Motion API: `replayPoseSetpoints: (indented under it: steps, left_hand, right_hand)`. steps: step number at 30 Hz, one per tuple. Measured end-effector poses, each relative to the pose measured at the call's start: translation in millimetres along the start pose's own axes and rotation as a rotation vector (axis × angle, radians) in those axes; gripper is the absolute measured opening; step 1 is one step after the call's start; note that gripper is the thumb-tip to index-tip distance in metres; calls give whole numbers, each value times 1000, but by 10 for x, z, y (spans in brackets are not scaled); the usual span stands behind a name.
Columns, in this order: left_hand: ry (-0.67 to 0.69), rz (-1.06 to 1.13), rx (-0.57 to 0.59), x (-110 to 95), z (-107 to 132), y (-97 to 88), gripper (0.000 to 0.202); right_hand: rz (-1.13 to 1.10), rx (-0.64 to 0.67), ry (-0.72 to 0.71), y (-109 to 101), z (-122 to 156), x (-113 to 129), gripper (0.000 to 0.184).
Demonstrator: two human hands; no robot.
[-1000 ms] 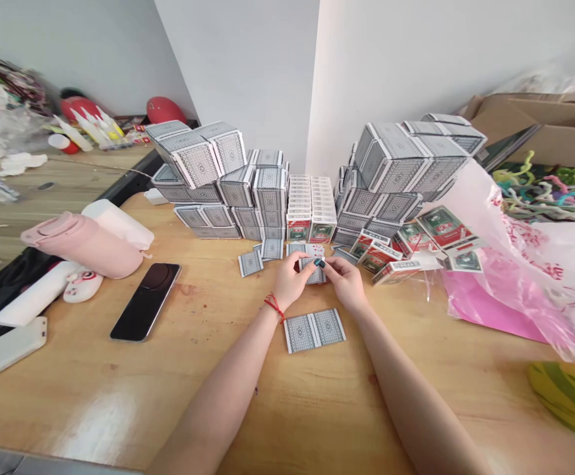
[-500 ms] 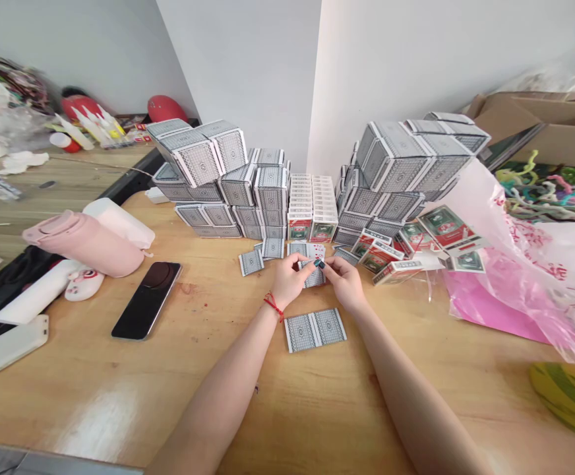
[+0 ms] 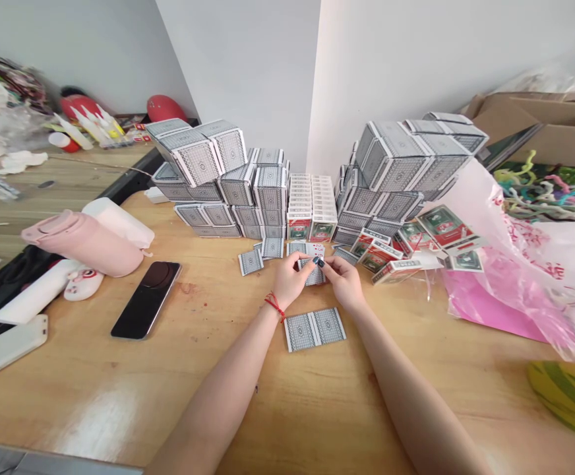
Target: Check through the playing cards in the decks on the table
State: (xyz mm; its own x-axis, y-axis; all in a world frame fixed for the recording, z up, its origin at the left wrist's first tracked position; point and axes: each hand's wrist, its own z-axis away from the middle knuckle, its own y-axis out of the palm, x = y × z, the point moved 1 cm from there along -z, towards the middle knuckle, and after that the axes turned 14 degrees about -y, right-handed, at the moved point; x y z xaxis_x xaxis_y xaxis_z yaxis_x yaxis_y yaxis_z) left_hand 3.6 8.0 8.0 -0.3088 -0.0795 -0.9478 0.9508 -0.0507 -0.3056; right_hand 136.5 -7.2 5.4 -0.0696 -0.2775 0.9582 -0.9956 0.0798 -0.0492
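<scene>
My left hand (image 3: pixel 290 280), with a red string at the wrist, and my right hand (image 3: pixel 345 285) meet at the fingertips near the middle of the table. Both are closed in a pinch around a playing card, mostly hidden by the fingers. Playing cards (image 3: pixel 316 249) with red numbers showing appear just behind the fingertips. A patterned card back (image 3: pixel 314 276) shows below them. Closer to me, two joined-looking cards (image 3: pixel 316 328) lie face down. Several loose cards (image 3: pixel 251 262) rest left of my left hand.
Block-like stacks of folded cards (image 3: pixel 196 158) rise at the left and more card blocks (image 3: pixel 396 155) at the right. Between them stand rows of card boxes (image 3: pixel 312 204). Around the sides are a phone (image 3: pixel 146 300), a pink bottle (image 3: pixel 84 244), pink plastic wrap (image 3: pixel 510 297) and a tape roll (image 3: pixel 567 396).
The hands stay almost in place, with only a slight shift at the fingertips. Slightly more of the numbered cards shows behind them.
</scene>
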Motion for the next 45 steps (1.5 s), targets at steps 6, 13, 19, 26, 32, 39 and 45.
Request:
replayPoseSetpoints:
  steps: [6,13,19,26,32,39,45]
  left_hand:
    - [20,-6,16,9,1,-9,26]
    - [26,-12,16,19,-3,8,28]
    - [40,-47,14,9,4,20,25]
    - [85,-70,8,5,8,15,24]
    - [126,-58,0,16,3,7,25]
    - [92,-27,-24,18,6,15,23]
    - [64,29,-29,11,9,23,25]
  right_hand:
    - [42,1,-7,-4,4,-21,28]
    - [63,14,-24,-19,-6,-59,27]
    - [66,-5,-20,-26,-5,-95,27]
    - [65,5,-34,-17,-3,-82,27]
    - [60,40,-36,-27,-1,-104,27]
    - [12,47,-23,-40,-6,-102,26]
    - [-82,5,30,-29,-1,-81,27]
